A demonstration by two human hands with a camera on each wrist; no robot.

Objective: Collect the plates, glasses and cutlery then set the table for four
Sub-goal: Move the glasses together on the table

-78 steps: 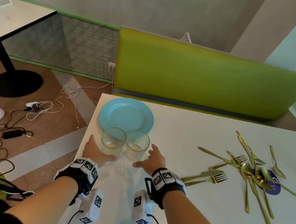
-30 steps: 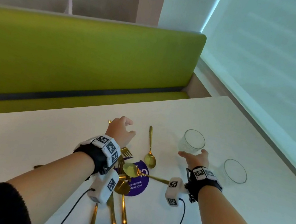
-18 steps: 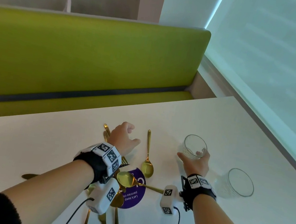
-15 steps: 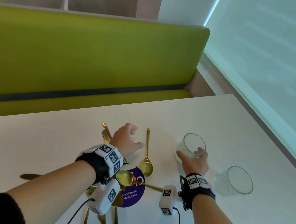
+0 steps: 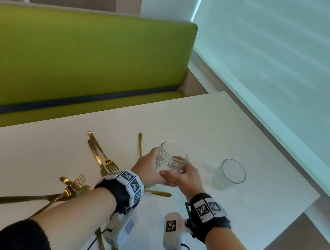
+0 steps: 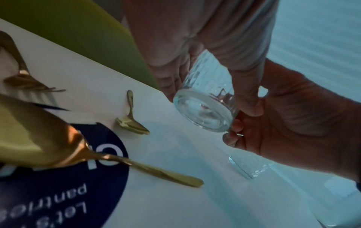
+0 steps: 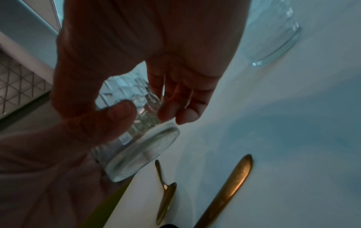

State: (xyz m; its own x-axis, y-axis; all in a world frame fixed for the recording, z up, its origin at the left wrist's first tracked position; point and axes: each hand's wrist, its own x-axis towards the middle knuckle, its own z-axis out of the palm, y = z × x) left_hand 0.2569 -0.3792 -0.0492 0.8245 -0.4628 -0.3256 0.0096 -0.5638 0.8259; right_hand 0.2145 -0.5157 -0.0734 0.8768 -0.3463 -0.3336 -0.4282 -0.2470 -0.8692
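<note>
A clear patterned glass (image 5: 172, 160) is held in the air above the white table (image 5: 233, 135), tilted a little, with both hands round it. My left hand (image 5: 148, 170) grips its left side, and my right hand (image 5: 182, 176) grips it from the right and below. In the left wrist view the left hand's fingers (image 6: 242, 92) wrap the glass (image 6: 205, 108). In the right wrist view the thumb (image 7: 109, 118) and fingers curl round the glass (image 7: 142, 154). A second glass (image 5: 228, 175) stands on the table to the right. Gold cutlery (image 5: 100, 155) lies scattered to the left.
A round purple sticker (image 6: 58, 185) lies on the table under a gold spoon (image 6: 39, 138). A green bench (image 5: 73, 56) runs behind the table. A window blind (image 5: 287, 68) fills the right side. The table's right edge (image 5: 284, 236) is close to the second glass.
My right hand has lifted the glass off the table and brought it leftward. My left hand has left the cutlery and taken hold of the same glass.
</note>
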